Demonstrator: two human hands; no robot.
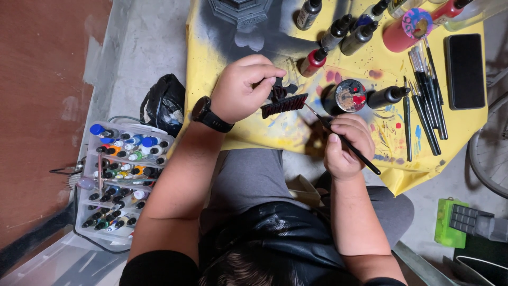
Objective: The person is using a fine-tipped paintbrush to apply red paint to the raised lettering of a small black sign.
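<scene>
While your left hand [244, 87] pinches a small dark holder, the piece clipped to it, a dark red ridged bar [284, 105], lies just to the right of those fingers with its long axis running left to right and tilted slightly upward at its right end. Your right hand [346, 145] sits lower and further right, fingers closed around a thin black paintbrush [346, 143]. That brush slants from lower right up to upper left, and its tip points at the right end of the bar, touching or just short of it; you cannot tell which from this view. So the bar lies up and to the left of your brush fingers, and the brush hand is the nearer of the 2 to the bar's free end.

Your left wrist, wearing a black watch [210, 114], is bent so the knuckles face up and the piece hangs over the yellow paint-spattered cloth [222, 127]. Your right forearm comes up from your lap with the fist turned thumb-up. Just beyond the brush tip stands a round palette lid [350, 95] with red and grey paint on it, and 1 row of spare brushes [426, 103] lies well apart to the right.
</scene>
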